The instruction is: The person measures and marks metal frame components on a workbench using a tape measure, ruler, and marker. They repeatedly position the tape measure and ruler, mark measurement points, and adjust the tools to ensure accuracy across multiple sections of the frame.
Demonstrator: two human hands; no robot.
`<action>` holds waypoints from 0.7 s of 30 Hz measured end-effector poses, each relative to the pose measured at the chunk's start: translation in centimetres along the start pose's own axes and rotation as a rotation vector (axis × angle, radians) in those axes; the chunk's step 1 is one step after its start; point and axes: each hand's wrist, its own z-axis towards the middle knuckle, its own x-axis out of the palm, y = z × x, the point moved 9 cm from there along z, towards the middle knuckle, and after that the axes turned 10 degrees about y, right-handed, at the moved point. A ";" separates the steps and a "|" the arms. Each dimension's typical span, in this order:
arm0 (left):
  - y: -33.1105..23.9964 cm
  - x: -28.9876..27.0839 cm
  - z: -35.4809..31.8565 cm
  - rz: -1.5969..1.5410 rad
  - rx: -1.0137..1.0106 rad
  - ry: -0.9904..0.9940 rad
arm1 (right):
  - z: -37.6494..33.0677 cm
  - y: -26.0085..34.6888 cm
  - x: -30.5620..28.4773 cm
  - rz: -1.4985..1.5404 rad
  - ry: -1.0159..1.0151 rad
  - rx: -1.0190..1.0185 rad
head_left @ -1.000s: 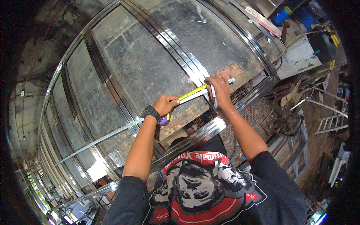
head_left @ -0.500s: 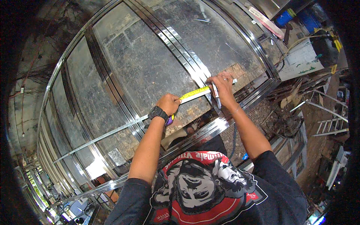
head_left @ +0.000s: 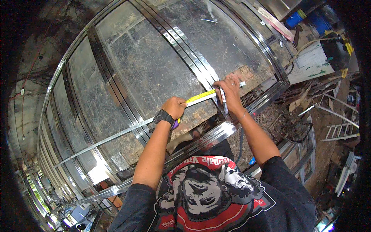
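My left hand (head_left: 174, 108), a black watch at its wrist, is closed round a tape measure, with its yellow blade (head_left: 201, 94) pulled out toward my right hand. A bit of purple and yellow case (head_left: 176, 123) shows under the wrist. My right hand (head_left: 230, 92) pinches a white marker pen (head_left: 222, 95), and its fingers rest where the blade ends; the blade's tip is hidden. Along the blade lies a long thin metal bar (head_left: 104, 142), passing under both hands across the frame. Beneath sits a large shiny metal frame (head_left: 216, 133) with several crossbars (head_left: 193, 58).
Dark scuffed boards (head_left: 150, 58) lie under the frame's crossbars. A red and white strip (head_left: 274, 23), a blue container (head_left: 295, 18) and a cable stand at the far right. Metal scraps and a white ladder-like rack (head_left: 340, 131) lie on the floor to the right.
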 end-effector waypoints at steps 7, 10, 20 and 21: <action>0.4 0.1 0.1 -0.010 0.035 -0.055 | -0.3 0.3 -1.3 0.450 -0.127 0.113; 0.9 0.4 0.4 0.000 0.028 -0.062 | -0.2 -1.0 1.5 0.913 -0.051 0.344; 0.6 0.3 0.4 0.004 0.026 -0.051 | 0.2 -0.4 5.9 0.861 0.196 0.215; 0.7 0.4 0.4 -0.007 0.020 -0.046 | 0.3 -0.4 5.8 0.848 0.193 0.211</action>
